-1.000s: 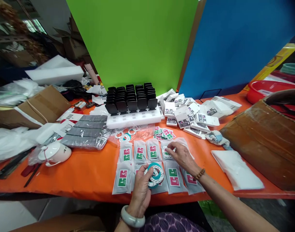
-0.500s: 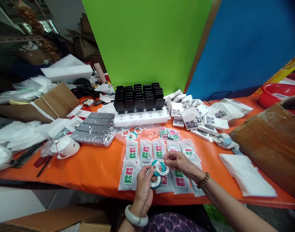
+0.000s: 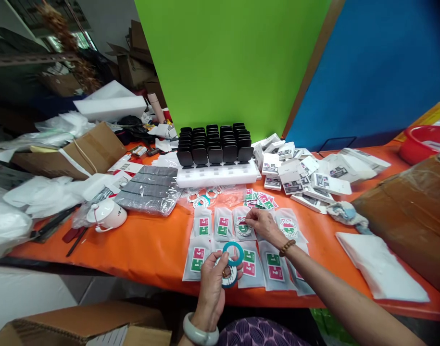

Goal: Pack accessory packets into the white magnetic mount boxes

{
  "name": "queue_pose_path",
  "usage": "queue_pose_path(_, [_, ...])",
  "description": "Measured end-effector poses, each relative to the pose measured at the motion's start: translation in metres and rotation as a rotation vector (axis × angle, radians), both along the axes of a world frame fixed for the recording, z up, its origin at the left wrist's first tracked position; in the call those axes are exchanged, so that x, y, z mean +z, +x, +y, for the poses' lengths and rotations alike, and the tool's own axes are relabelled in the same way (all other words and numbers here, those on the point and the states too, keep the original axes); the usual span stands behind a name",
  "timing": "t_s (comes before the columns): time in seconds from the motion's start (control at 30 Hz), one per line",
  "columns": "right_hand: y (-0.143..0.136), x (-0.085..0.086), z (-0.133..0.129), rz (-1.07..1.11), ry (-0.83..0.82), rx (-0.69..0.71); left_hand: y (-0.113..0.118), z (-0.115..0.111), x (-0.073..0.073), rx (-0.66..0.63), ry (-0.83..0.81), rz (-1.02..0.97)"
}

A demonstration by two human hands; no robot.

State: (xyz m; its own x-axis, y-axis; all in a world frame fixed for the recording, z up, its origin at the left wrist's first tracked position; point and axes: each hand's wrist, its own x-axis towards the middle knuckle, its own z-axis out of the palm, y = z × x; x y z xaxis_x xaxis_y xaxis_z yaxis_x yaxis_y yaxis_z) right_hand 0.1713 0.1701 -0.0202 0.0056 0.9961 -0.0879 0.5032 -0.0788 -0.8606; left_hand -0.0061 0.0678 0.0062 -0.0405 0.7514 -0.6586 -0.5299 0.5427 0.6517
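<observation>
Several teal and white rings (image 3: pixel 233 253) are held in my left hand (image 3: pixel 213 276), its thumb pressed on them above the front row of bags. My right hand (image 3: pixel 260 223) pinches the edge of a white printed ring (image 3: pixel 242 228), which lies over the card on a frosted bag in the back row. Two rows of frosted bags (image 3: pixel 203 215) with pink and green cards lie on the orange table (image 3: pixel 147 250). Another white ring (image 3: pixel 288 227) rests on the bag at the right of the back row. Part of the bags is hidden by my hands.
Black plates stand in a white foam block (image 3: pixel 217 176) behind the bags. Loose cards (image 3: pixel 266 200) and a clear bag with rings (image 3: pixel 201 201) lie before it. White boxes (image 3: pixel 292 176) are heaped right; a white teapot (image 3: pixel 107 215) stands left.
My right hand has moved away from my left hand, carrying a white ring onto a back-row bag. My left hand still holds the other rings. The view has shifted slightly.
</observation>
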Motion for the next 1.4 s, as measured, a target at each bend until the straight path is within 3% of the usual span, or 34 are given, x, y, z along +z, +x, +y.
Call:
queue_pose_path(0.2, [-0.006, 0.018, -0.021, -0.091, 0.091, 0.035, -0.004, 0.001, 0.000, 0.007, 0.024, 0.027])
queue_pose_path(0.37, [-0.023, 0.031, -0.037, 0.280, -0.247, 0.323, -0.003, 0.002, 0.001, 0.000, 0.078, 0.021])
queue_pose_path(0.47, [-0.030, 0.029, -0.032, 0.413, -0.350, 0.277, -0.005, 0.000, 0.002, 0.013, 0.068, 0.013])
queue_pose_path(0.6, [-0.035, 0.021, -0.010, 0.263, -0.187, 0.159, -0.012, -0.004, 0.001, 0.066, 0.039, -0.014])
queue_pose_path(0.77, [-0.050, 0.006, 0.012, 0.076, -0.045, 0.146, -0.024, -0.008, 0.002, 0.145, 0.037, -0.060])
queue_pose_path(0.97, [-0.059, -0.006, 0.012, -0.129, 0.079, 0.145, -0.037, -0.014, 0.009, 0.106, 0.081, -0.172])
queue_pose_path(1.1, [-0.058, 0.004, 0.000, -0.165, 0.127, 0.170, -0.037, -0.016, 0.010, 0.044, 0.135, -0.146])
queue_pose_path(1.17, [-0.060, 0.013, -0.008, -0.071, 0.066, 0.268, -0.036, -0.014, 0.010, 0.033, 0.141, -0.093])
queue_pose_path(1.27, [-0.066, 0.027, -0.021, 0.195, -0.179, 0.468, -0.034, -0.011, 0.011, 0.033, 0.143, -0.019])
queue_pose_path(1.4, [-0.075, 0.035, -0.029, 0.436, -0.427, 0.521, -0.036, -0.008, 0.010, 0.037, 0.132, 0.015])
